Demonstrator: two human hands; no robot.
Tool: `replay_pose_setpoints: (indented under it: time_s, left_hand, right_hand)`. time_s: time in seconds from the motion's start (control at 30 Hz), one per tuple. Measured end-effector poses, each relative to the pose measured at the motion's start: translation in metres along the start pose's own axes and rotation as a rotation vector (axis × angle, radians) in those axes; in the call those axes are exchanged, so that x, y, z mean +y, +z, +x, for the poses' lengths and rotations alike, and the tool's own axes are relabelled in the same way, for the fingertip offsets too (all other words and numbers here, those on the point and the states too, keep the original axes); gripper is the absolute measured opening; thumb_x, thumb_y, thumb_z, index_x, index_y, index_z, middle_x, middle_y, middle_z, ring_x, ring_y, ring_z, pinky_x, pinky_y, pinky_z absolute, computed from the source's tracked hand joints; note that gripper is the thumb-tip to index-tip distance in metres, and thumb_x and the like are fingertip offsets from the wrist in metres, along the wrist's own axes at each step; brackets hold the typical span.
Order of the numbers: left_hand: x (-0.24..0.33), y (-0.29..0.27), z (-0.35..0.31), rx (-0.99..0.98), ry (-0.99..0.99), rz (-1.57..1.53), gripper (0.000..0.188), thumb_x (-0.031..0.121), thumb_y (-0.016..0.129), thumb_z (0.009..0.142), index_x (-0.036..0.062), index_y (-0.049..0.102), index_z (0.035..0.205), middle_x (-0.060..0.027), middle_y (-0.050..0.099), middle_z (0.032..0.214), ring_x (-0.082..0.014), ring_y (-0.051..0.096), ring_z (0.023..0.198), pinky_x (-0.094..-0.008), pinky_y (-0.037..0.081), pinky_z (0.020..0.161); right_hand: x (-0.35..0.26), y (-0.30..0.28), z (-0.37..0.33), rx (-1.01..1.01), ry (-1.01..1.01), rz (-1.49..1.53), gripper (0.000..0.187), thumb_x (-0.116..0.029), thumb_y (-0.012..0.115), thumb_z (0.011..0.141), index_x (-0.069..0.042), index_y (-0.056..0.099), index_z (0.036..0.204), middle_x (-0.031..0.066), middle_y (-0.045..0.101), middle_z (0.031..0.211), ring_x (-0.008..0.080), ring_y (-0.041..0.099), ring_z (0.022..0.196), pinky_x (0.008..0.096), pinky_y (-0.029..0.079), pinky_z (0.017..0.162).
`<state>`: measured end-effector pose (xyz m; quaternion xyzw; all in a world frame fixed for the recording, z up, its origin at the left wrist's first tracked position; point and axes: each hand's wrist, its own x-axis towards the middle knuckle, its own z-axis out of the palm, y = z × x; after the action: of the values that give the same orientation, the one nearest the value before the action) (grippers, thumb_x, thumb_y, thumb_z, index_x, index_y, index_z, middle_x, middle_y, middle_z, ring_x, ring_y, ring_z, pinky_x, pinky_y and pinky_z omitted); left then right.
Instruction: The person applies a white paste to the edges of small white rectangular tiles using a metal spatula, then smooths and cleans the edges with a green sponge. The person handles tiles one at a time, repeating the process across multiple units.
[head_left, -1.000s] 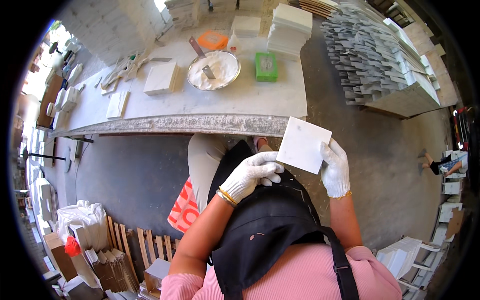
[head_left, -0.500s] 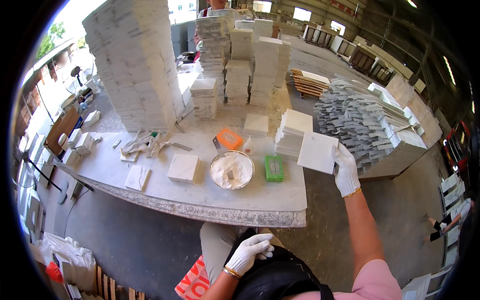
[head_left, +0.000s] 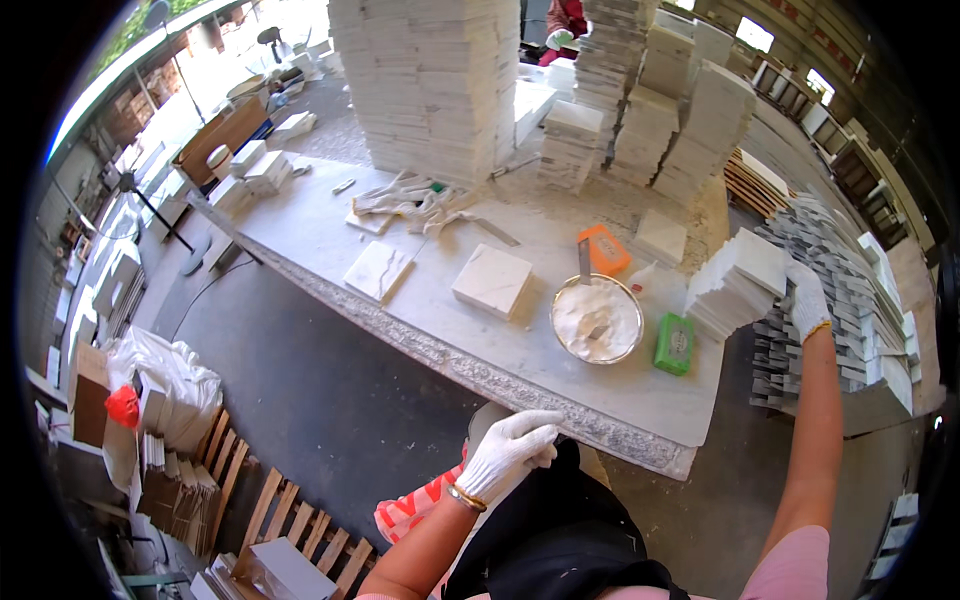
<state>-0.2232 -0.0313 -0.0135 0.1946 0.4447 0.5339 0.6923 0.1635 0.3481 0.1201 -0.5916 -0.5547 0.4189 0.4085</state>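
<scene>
My right hand (head_left: 808,302), in a white knit glove, reaches to the right side of a leaning stack of white tiles (head_left: 728,285). Its fingers are closed at the edge of the outermost white tile (head_left: 765,265); the fingertips are partly hidden. My left hand (head_left: 512,450), also gloved, hovers over my lap near the table's front edge, holding nothing, index finger extended and the others loosely bent. Left of the stack lie a green box (head_left: 674,344) and a metal bowl (head_left: 602,361) of white powder or paste (head_left: 590,315). A flat scraper blade (head_left: 584,262) stands at the bowl's far rim.
On the stone-topped table (head_left: 440,300) are a thick white block (head_left: 494,280), a veined tile (head_left: 379,270), crumpled gloves (head_left: 420,200) and an orange box (head_left: 604,250). Tall slab stacks (head_left: 430,90) rise behind; grey strips (head_left: 810,290) are piled right. Another person's gloved hand (head_left: 560,40) shows far back.
The view has swung, shifting the table rightward and tilting it. My right hand has brought its tile against the stack. The left hand stays over my lap, its fingers changed slightly.
</scene>
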Motion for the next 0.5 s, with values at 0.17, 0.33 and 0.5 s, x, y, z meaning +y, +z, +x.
replay_pose_setpoints:
  time_s: [0.17, 0.33, 0.5]
  left_hand:
    - [0.059, -0.027, 0.035, 0.413, 0.568, 0.687, 0.047, 0.022, 0.073, 0.091, 0.0002, 0.061, 0.131, -0.0105, 0.069, 0.104, -0.018, 0.067, 0.09, -0.0298, 0.054, 0.079]
    - [0.105, -0.048, 0.102, 0.774, 0.722, 1.401, 0.085, 0.041, 0.083, 0.073, 0.0031, 0.049, 0.14, -0.019, 0.057, 0.131, -0.0339, 0.055, 0.121, -0.0466, 0.046, 0.099]
    - [0.106, -0.049, 0.145, 0.899, 0.514, 1.591, 0.107, 0.048, 0.088, 0.062, 0.0075, 0.038, 0.148, -0.0188, 0.053, 0.134, -0.0348, 0.051, 0.122, -0.0471, 0.044, 0.098]
  right_hand:
    - [-0.028, 0.003, -0.018, 0.066, -0.135, -0.396, 0.042, -0.032, 0.06, 0.1, -0.006, 0.064, 0.134, -0.0001, 0.071, 0.1, 0.0053, 0.057, 0.069, 0.02, 0.042, 0.055]
    - [-0.059, 0.021, -0.073, 0.065, -0.235, -0.476, 0.046, -0.032, 0.061, 0.1, -0.005, 0.062, 0.137, -0.0012, 0.068, 0.106, 0.0034, 0.052, 0.071, 0.019, 0.04, 0.058]
    - [-0.042, 0.035, -0.148, -0.026, -0.276, -0.361, 0.047, -0.028, 0.062, 0.099, -0.004, 0.059, 0.139, 0.0001, 0.066, 0.11, 0.0019, 0.053, 0.074, 0.0166, 0.039, 0.058]
